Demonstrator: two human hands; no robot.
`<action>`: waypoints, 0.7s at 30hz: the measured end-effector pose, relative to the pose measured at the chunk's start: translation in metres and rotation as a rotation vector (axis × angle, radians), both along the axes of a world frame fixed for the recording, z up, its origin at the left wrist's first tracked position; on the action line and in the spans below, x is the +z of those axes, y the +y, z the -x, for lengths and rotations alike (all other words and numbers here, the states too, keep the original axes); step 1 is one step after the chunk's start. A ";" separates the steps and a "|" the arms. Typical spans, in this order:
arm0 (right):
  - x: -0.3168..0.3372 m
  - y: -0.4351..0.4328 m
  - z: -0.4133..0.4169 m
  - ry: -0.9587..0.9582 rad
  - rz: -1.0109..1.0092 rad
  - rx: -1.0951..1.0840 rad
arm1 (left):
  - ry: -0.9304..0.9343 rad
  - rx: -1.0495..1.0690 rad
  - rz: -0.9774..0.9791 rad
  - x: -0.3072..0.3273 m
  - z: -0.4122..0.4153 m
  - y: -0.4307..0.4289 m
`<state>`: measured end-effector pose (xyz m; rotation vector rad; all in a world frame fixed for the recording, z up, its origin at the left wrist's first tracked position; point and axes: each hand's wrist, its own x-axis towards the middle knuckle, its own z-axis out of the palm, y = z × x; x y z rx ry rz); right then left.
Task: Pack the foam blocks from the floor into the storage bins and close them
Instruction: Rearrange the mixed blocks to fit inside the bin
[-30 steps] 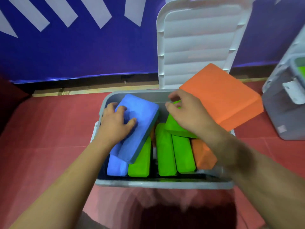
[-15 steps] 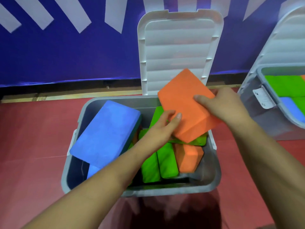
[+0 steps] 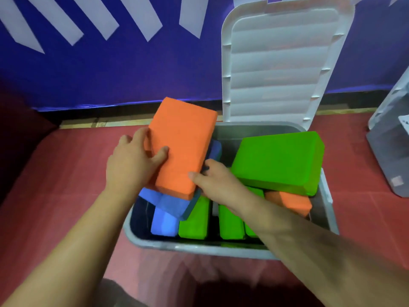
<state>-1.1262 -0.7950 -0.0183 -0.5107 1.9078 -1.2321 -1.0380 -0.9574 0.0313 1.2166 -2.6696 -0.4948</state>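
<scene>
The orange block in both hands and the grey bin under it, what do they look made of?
Orange block: probably foam, matte and slightly grainy, with soft edges and no shine. Grey bin: likely moulded plastic, smooth, faintly glossy along its rounded rim. Its white ribbed lid looks like plastic too.

orange block [image 3: 181, 147]; green block [image 3: 276, 162]; grey bin [image 3: 199, 248]; white-striped blue wall [image 3: 110, 63]

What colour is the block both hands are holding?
Orange, clearest in the head view.
</scene>
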 end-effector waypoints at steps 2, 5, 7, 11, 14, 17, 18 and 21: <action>-0.001 -0.004 -0.003 0.152 -0.051 0.086 | -0.103 0.015 -0.051 -0.008 -0.003 -0.005; 0.009 0.000 0.011 0.293 -0.106 0.098 | -0.106 0.010 -0.025 -0.011 0.000 -0.002; 0.023 0.014 0.036 0.453 -0.151 -0.010 | -0.017 -0.068 0.117 -0.004 0.006 0.007; 0.046 0.068 0.096 0.920 -0.408 -0.281 | 0.329 -0.343 0.157 0.009 0.026 0.044; 0.040 0.106 0.119 0.936 -0.786 -0.423 | 0.266 -0.379 0.170 0.005 0.047 0.065; 0.023 0.122 0.127 0.546 -0.823 -0.356 | -0.078 -0.296 0.280 -0.018 0.055 0.065; 0.017 0.125 0.128 0.451 -0.782 -0.331 | -0.144 -0.296 0.309 -0.025 0.054 0.064; 0.008 0.126 0.128 0.427 -0.690 -0.374 | -0.127 -0.292 0.290 -0.029 0.056 0.065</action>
